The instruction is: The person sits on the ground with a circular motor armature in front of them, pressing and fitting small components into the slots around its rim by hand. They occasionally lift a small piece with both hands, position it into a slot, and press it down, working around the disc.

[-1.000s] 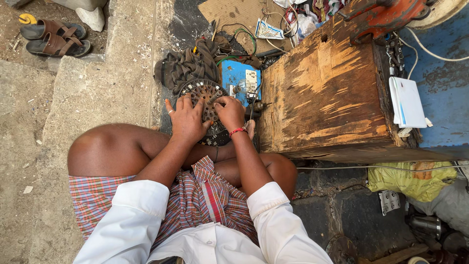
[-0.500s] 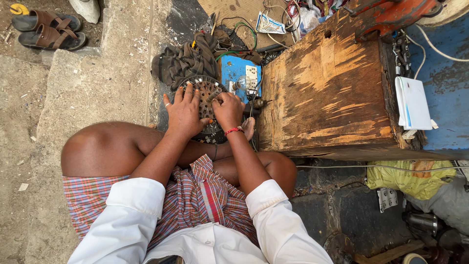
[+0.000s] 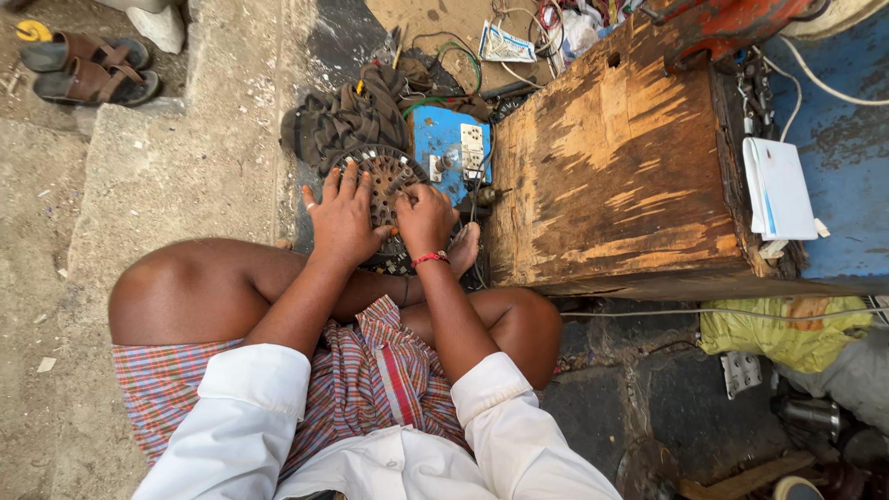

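I sit cross-legged on the ground with a round slotted metal motor core (image 3: 384,181) in front of my legs. My left hand (image 3: 341,218) lies flat over its left side, fingers spread on the rim. My right hand (image 3: 424,218), with a red thread band at the wrist, is curled over the core's right side; the fingertips press into the slots and whether they pinch anything is hidden. A blue board with switches (image 3: 451,148) stands just behind the core.
A worn wooden box (image 3: 616,157) stands at my right, with a white pad (image 3: 778,190) beyond it. Dark cloth (image 3: 338,116) and wires lie behind the core. Sandals (image 3: 83,74) sit on the concrete step at far left. A yellow-green sack (image 3: 787,333) lies lower right.
Both hands stay on the core; my left hand's fingers have shifted slightly over its rim. The camera view has drifted a little.
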